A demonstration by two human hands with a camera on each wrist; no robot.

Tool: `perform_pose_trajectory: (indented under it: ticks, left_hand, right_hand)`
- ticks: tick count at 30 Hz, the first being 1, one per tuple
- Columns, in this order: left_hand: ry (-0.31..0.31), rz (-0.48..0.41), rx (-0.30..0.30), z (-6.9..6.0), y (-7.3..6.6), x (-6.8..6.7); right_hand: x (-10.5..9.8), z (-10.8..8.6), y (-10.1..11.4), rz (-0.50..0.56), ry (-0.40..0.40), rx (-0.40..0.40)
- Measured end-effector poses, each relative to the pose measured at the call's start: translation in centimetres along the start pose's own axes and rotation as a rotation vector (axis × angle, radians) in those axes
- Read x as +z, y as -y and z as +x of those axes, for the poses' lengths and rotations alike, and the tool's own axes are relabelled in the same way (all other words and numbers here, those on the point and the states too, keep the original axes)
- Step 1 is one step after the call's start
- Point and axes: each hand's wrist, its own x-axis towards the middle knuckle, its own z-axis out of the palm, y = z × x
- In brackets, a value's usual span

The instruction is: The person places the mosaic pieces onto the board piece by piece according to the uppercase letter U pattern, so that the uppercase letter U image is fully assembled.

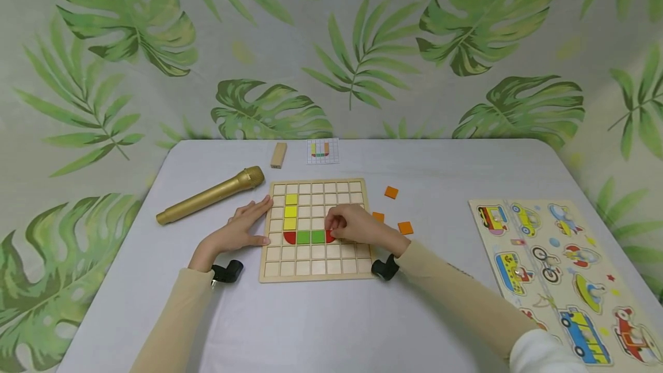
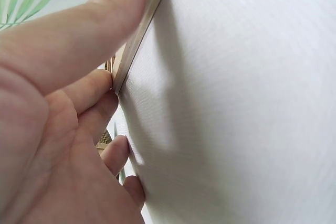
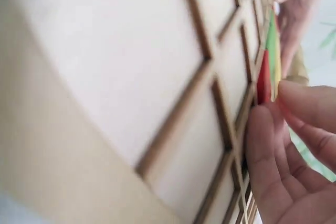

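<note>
A wooden grid board lies on the table. In its grid, a column of yellow square tiles stands above a red rounded-corner tile, with two green square tiles to its right. My right hand bends over the right end of this row, thumb and fingertips pinching a second red rounded-corner tile, partly hidden by the fingers; the right wrist view shows this red tile at the fingertips. My left hand rests at the board's left edge, its fingers extended and touching the frame.
Orange square tiles lie right of the board. Behind it are a pattern card and a wooden block. A gold microphone lies at left, a vehicle puzzle board at right.
</note>
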Motion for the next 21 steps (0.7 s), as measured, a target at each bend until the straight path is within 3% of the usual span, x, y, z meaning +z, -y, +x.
perform_pose_trajectory:
  ticks: [7,12,21]
  left_hand:
    - [-0.002,0.001,0.014,0.0,0.0,0.1]
    - [-0.001,0.001,0.010,-0.1,0.0,0.0]
    - [-0.002,0.010,0.010,-0.1,0.0,0.0]
  right_hand:
    - [-2.3,-1.3,-1.4,0.134,-0.061,0.041]
    - [-4.7,-3.4,-2.4,0.301,-0.088,0.117]
    - [-7.6,-7.0,-5.7,0.363,-0.149,0.250]
